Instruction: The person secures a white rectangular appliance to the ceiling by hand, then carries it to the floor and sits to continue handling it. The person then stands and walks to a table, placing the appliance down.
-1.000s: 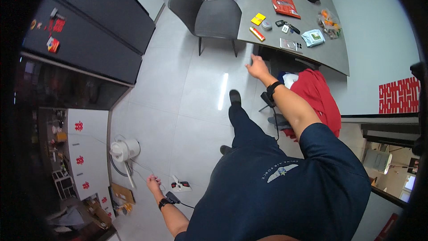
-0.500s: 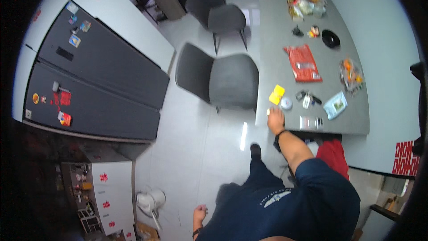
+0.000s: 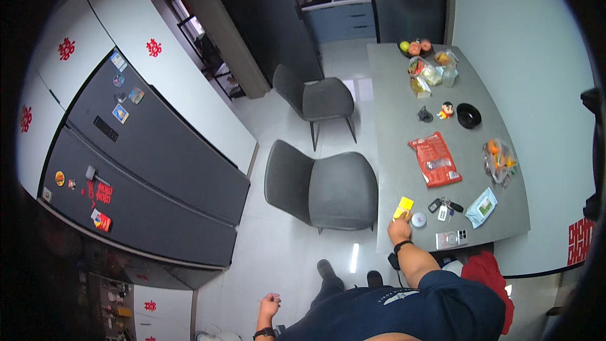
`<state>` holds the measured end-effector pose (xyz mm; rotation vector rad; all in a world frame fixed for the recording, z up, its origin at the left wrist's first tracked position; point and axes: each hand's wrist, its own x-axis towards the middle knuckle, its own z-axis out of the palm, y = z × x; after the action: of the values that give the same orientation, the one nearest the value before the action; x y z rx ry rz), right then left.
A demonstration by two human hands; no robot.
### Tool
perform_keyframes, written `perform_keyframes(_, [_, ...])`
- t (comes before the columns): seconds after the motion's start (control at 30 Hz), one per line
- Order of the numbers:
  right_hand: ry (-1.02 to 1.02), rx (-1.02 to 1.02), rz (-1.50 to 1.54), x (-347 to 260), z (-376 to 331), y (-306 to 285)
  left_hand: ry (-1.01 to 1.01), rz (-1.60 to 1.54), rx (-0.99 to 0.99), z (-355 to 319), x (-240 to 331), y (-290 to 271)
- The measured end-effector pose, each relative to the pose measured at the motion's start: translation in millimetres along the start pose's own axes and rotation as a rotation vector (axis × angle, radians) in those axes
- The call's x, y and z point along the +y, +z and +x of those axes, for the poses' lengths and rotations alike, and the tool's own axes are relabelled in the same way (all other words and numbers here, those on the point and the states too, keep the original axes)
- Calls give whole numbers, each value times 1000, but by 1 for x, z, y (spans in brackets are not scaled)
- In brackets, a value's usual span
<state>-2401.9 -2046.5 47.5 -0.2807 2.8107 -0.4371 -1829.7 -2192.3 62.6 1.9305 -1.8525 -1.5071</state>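
Just there — yellow packet (image 3: 403, 207) at right hand (image 3: 399, 231) fingertips, on table (image 3: 391, 120).

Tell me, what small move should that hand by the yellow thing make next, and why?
Probably close the right hand around the yellow box: its fingers reach that box at the grey table edge, but no grip shows yet.

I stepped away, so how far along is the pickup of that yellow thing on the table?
Done: the right hand has got to the grey table edge. In hand: its fingers touch the small yellow object, which lies flat, not lifted. Left: closing on it and raising it. The left hand hangs empty, loosely curled.
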Motion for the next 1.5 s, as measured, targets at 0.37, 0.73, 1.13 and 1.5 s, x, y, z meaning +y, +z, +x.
perform_keyframes(0.37, [359, 150, 68, -44, 22, 13, 308, 298, -212, 177, 74, -48])
perform_keyframes(0.73, [-709, -284, 162, -172, -109, -58, 1443, 512, -610, 156, 360, -23])
perform_keyframes(1.13, [-874, -375, 317, -135, -194, -165, 1268, 704, -1174, 39, 425, 78])
perform_keyframes(1.5, [-509, 19, 522, -26, -231, -224, 1382, 525, -1214, -59, 448, 153])
